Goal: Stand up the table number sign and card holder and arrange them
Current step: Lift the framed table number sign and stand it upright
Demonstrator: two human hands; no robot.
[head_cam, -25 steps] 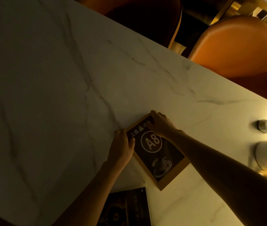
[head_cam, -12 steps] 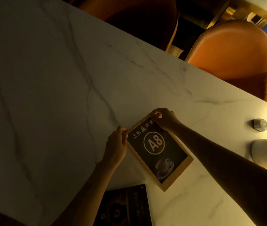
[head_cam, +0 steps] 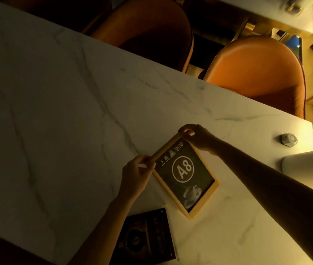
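Compared with a second ago, the sign's [head_cam: 185,175] far edge is off the table [head_cam: 56,111] and the frame is tilted up toward me; earlier it lay flat, with my fingers pressed on its top corners. My left hand [head_cam: 137,174] now pinches the sign's top-left corner, thumb on the face and fingers behind. My right hand [head_cam: 196,136] pinches the top-right corner the same way. The sign sits between my hands, running from them toward 5 o'clock, with its near bottom edge resting on the marble. It is a dark panel in a light wooden frame, showing white characters along the top, "A8" in a white circle, and a coffee cup below. The card holder [head_cam: 148,238], a dark plate, lies flat at 7 o'clock from the sign, partly under my left forearm, apart from the sign.
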